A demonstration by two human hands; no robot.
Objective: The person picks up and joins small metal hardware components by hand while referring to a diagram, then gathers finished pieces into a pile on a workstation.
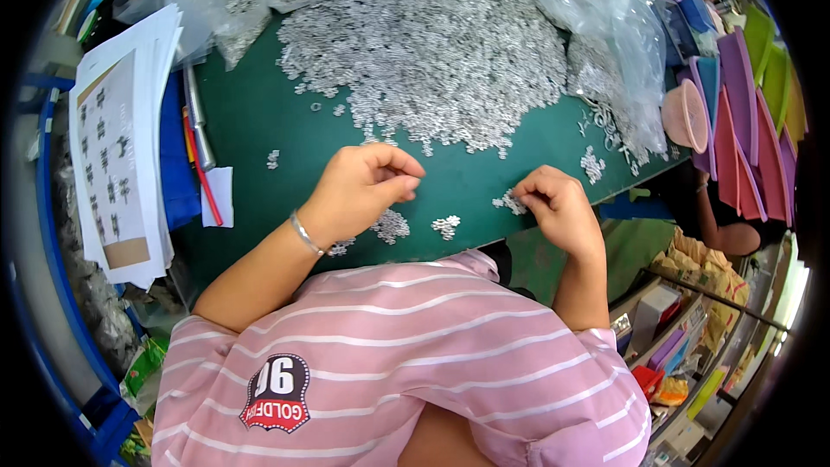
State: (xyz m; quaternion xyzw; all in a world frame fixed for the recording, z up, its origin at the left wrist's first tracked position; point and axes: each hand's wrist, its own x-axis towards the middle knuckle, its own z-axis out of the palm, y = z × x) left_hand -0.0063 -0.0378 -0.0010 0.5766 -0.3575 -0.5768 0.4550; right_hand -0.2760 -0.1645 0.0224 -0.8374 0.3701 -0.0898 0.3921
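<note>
1. Head view: left hand (359,195) curled over the mat (259,121), thumb and fingertips pinched nearly shut; cannot tell whether a part sits inside the pinch.
2. Right hand (558,203) likewise closed to a pinch, fingertips touching a small cluster (510,201) of silvery metal parts at its left edge.
3. Two more small clusters (391,226) (447,226) just below and between the two pinches, near the mat's front edge.
4. Big heap (424,43) of the same parts well beyond both hands, spilling toward them in loose strays.
5. Risks, as judgement: tiny parts likely to slip from so fine a pinch and roll off the near edge, the sorted clusters lying close to it; a wrist sweep could scatter a cluster or mix it back with strays; bracelet (304,233) could drag parts along.
6. Surface: dark green mat, parts everywhere; clear bags (605,17) of parts behind and to the right of the heap.
7. Left of the left hand: paper stack (121,138), red pen (201,175), metal rod (197,117).
8. Right of the right hand: pink bowl (685,115), upright purple and green trays (743,95), another person's arm (722,225) below them.
9. Room: crowded workshop, shelves of coloured goods lower right.
</note>
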